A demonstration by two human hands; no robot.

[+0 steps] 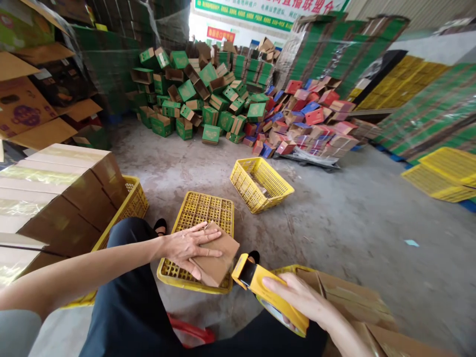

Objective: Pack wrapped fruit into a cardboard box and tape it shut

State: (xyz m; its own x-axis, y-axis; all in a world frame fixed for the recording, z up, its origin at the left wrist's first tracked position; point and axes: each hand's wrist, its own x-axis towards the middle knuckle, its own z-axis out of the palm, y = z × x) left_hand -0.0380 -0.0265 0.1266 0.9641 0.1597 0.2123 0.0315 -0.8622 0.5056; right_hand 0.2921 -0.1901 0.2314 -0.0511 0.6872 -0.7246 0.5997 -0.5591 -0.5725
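Note:
My left hand [189, 246] lies flat, fingers spread, on a small brown cardboard box [217, 258]. The box rests tilted on an upturned yellow plastic crate [203, 210] in front of my knees. My right hand [301, 297] is wrapped round a yellow tape dispenser [260, 290]. The dispenser's front end sits right beside the box's near right edge. My dark trousers fill the lower middle of the view.
Taped brown cartons [55, 193] are stacked on a yellow crate at my left. Flat cardboard [357, 302] lies at my right. Another yellow crate [260, 183] stands on the concrete floor ahead. Piles of green boxes [201, 94] and red and blue boxes [308, 119] lie beyond.

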